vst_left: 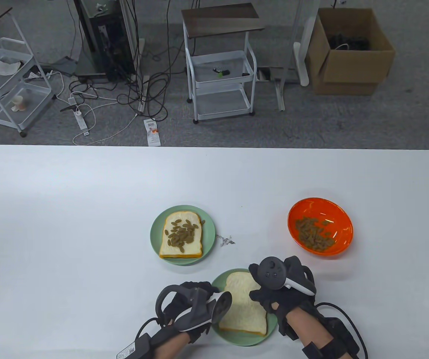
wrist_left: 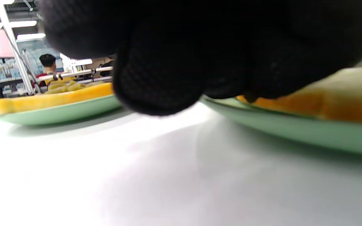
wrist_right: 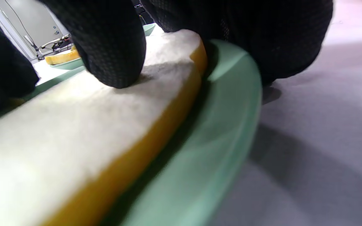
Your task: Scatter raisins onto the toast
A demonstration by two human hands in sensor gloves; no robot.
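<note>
A plain slice of toast lies on the near green plate at the table's front edge. My left hand is at that plate's left rim; in the left wrist view its fingers curl onto the rim. My right hand is at the plate's right side. In the right wrist view one finger presses on the toast and others sit outside the rim. A second toast, covered with raisins, lies on the far green plate. An orange bowl holds raisins.
A small paper scrap lies between the far plate and the bowl. The white table stretches to the left and back. Carts, cables and a cardboard box stand on the floor beyond the far edge.
</note>
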